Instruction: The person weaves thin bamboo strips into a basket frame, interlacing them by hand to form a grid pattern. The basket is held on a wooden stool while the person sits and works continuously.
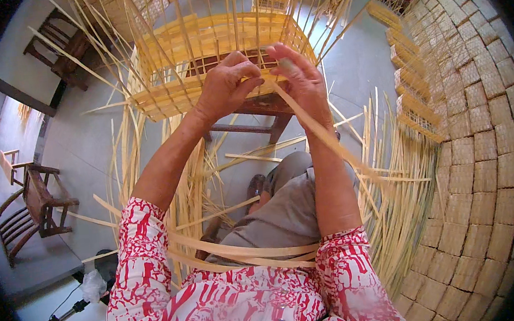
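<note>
Weaving seems underway: the left hand [230, 84] pinches a long, flat, pale strip [308, 117] at the yellow slatted basket [164, 99]'s near side; right hand [302, 78]'s grip unclear; threading onward seems called for.

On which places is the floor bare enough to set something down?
Bare floor shows between the nearer dark chair at left and the strip pile, and between the unfinished basket and the basket row at right. Crowded: beneath the unfinished basket and beside that row's near end, with loose strips.
</note>
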The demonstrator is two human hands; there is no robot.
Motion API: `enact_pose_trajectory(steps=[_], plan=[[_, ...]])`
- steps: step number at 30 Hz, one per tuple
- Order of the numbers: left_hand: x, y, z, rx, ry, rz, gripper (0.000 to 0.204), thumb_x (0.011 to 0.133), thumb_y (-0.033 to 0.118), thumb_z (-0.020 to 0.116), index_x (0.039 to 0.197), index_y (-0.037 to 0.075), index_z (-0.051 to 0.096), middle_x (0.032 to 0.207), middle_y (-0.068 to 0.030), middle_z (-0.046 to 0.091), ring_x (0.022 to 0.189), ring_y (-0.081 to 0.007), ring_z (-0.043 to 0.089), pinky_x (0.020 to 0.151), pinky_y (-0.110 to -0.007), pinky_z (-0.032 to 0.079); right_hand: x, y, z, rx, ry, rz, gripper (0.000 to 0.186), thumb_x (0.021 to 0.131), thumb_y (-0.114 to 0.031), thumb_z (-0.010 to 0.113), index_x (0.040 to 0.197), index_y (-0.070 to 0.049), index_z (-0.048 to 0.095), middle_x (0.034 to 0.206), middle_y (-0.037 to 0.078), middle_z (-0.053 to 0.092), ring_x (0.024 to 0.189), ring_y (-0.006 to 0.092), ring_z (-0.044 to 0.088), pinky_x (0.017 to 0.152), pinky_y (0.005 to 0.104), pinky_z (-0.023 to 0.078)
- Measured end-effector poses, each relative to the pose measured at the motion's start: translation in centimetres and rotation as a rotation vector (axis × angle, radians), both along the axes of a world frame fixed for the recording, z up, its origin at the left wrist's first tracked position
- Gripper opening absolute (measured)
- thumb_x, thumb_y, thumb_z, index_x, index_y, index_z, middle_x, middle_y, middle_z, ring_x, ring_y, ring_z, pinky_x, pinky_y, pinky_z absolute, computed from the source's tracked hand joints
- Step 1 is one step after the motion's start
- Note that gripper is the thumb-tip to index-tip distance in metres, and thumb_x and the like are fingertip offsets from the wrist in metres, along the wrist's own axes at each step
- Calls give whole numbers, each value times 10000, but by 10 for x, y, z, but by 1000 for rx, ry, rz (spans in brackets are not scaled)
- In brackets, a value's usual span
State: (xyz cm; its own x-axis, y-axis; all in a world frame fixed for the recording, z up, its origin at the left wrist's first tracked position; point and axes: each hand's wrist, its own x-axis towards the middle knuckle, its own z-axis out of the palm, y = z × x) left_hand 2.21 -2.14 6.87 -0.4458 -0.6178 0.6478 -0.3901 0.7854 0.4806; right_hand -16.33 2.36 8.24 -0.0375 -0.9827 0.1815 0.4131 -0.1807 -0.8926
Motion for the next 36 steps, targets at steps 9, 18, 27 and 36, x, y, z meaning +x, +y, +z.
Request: enact_pose_trajectory(steps=[9, 18, 27, 36], plan=[[-6, -1, 6, 35, 71, 0, 112, 830, 166, 745, 866, 78, 687, 830, -94, 600, 775, -288, 626, 659, -373, 502, 12, -3, 3, -395, 484, -135, 216, 887, -166, 730, 1022, -24, 639, 969, 45, 625, 854, 130, 548, 770, 282, 457], [-6, -4, 1, 103, 100, -19, 92, 844, 103, 753, 875, 63, 676, 836, -54, 585, 719, -176, 588, 589, -288, 475, -5, 11, -4, -155, 125, -452, 165, 968, -135, 571, 1030, -2, 647, 985, 76, 641, 834, 134, 568, 759, 300, 480], [-9, -8, 1, 166, 186, 24, 100, 829, 118, 771, 846, 55, 695, 810, -49, 601, 661, -156, 577, 574, -277, 465, -26, 3, -4, -103, 124, -471, 196, 928, -141, 626, 1092, -36, 611, 998, 60, 579, 867, 129, 571, 722, 270, 511], [-31, -13, -4, 127, 253, 282, 71, 823, 98, 745, 817, 45, 697, 790, -77, 603, 685, -222, 596, 605, -339, 470, -35, 17, -31, 173, -1030, -285, 217, 1049, -199, 457, 998, -20, 569, 976, 113, 614, 903, 230, 612, 832, 409, 540]])
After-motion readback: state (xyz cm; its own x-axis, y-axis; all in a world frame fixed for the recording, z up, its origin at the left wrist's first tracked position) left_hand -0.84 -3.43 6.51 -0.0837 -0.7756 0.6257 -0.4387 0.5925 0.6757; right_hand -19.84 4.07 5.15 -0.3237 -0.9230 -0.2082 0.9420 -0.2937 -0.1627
